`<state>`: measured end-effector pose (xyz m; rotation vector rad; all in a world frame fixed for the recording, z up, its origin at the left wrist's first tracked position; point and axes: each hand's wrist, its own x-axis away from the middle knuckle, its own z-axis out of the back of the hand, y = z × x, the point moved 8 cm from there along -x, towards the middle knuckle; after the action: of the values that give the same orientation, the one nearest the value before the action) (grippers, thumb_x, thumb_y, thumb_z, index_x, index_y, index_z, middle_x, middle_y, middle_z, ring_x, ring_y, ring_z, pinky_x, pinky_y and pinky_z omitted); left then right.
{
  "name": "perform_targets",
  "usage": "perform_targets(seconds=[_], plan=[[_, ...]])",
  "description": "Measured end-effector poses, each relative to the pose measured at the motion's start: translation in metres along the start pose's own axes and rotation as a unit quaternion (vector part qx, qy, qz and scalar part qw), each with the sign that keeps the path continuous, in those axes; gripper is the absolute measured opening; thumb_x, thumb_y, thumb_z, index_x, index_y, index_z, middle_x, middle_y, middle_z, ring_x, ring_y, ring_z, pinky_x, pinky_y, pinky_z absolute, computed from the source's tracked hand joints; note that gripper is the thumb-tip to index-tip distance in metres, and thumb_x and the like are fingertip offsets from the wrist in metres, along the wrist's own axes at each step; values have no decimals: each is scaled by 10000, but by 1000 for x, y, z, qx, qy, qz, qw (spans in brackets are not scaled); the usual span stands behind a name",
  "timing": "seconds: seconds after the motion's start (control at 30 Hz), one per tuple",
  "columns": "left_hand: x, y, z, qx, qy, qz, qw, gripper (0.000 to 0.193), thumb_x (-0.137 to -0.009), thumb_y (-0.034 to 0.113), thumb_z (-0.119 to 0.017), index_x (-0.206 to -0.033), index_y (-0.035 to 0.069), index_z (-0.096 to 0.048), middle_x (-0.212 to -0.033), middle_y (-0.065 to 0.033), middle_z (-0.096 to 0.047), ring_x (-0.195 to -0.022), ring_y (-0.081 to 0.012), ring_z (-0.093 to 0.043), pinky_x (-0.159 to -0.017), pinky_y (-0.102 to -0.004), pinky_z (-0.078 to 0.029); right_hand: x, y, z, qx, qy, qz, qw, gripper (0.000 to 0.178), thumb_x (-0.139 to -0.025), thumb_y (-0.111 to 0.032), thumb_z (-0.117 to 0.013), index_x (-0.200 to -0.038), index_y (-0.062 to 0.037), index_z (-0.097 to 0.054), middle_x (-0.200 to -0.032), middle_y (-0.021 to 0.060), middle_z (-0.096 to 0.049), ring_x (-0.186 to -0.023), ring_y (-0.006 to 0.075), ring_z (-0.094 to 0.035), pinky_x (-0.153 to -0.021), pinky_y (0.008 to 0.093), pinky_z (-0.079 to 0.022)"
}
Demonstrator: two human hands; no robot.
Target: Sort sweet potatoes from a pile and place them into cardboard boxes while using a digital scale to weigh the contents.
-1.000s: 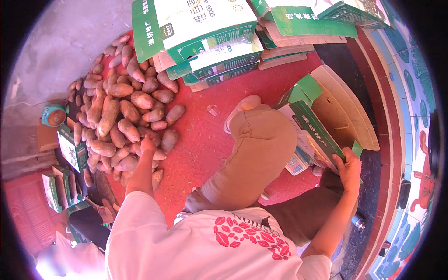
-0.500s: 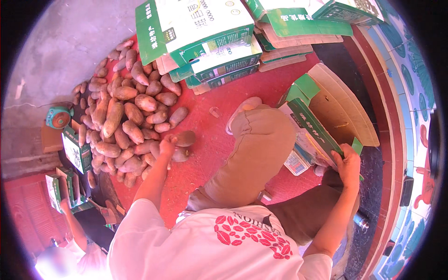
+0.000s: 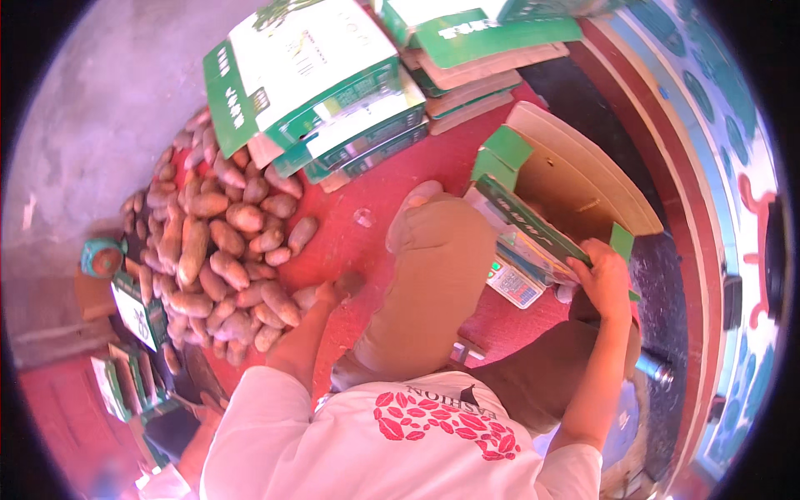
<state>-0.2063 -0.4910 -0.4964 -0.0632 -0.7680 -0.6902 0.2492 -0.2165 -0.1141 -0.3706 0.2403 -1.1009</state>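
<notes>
One firm, knobbly sweet potato (image 3: 348, 283) sits wrapped in the left hand (image 3: 333, 292), best gripped mid-body, while the right hand (image 3: 604, 279) pinches the light, floppy box (image 3: 567, 196) rim.

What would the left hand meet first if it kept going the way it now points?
Probably the stack of green-and-white boxes. The left hand, holding a sweet potato, points across bare red floor toward it; depth is unclear.

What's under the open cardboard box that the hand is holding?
A small scale with a screen and buttons sticks out from under the open box, resting on the red floor. The right hand grips the box's edge. The box covers the rest of the scale.
</notes>
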Motion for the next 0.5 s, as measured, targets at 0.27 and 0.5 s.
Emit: perform_targets(seconds=[0.27,0.5], plan=[[-2,-3,35,331,-68,54,940,346,-737,176,-679,-1036,19,-603,-865,-98,-632,-735,-186,-624,-539,-316,-526,3,-5,9,-50,28,59,997,189,-672,-139,-684,-789,-40,-574,-755,120,-567,-750,315,-565,-653,408,-442],[90,163,216,478,86,-215,847,426,-800,84,-636,-1196,29,-488,-979,-59,-585,-793,-140,-576,-605,-237,-494,19,15,26,-85,36,-4,996,214,-658,-138,-708,-802,-32,-589,-746,104,-590,-744,282,-589,-656,377,-458]])
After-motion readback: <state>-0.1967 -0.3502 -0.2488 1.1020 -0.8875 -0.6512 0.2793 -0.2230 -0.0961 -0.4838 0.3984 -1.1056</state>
